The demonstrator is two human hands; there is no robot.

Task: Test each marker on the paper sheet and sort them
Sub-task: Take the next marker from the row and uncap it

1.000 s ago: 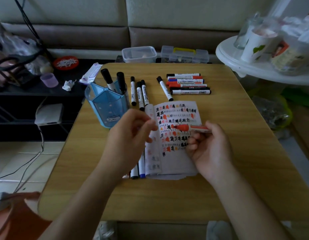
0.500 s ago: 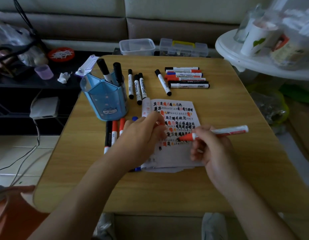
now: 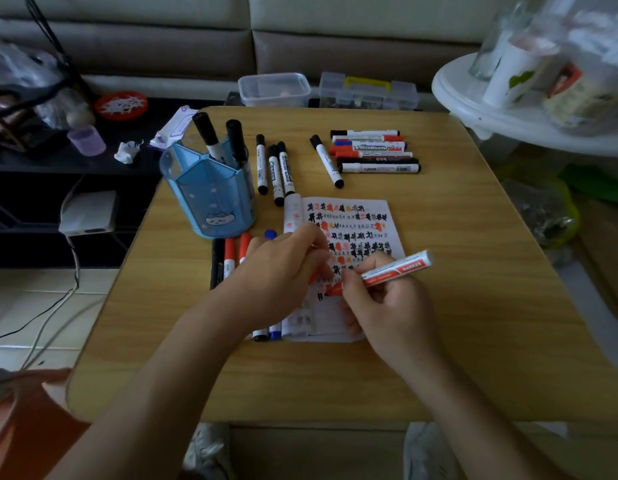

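One marker [image 3: 394, 270]: red, uncapped, tip touching paper sheet [image 3: 356, 220].
Right hand [image 3: 387, 306]: fingers gripping its barrel.
Left hand [image 3: 279, 271]: fingers curled on sheet, grip unclear.

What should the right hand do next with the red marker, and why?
Probably draw a short test stroke: the right hand grips the red marker uncapped, tip at the paper sheet below most marks; the left hand seems to hold its cap.

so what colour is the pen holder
Light blue pen holder, cat face near its base; head view.
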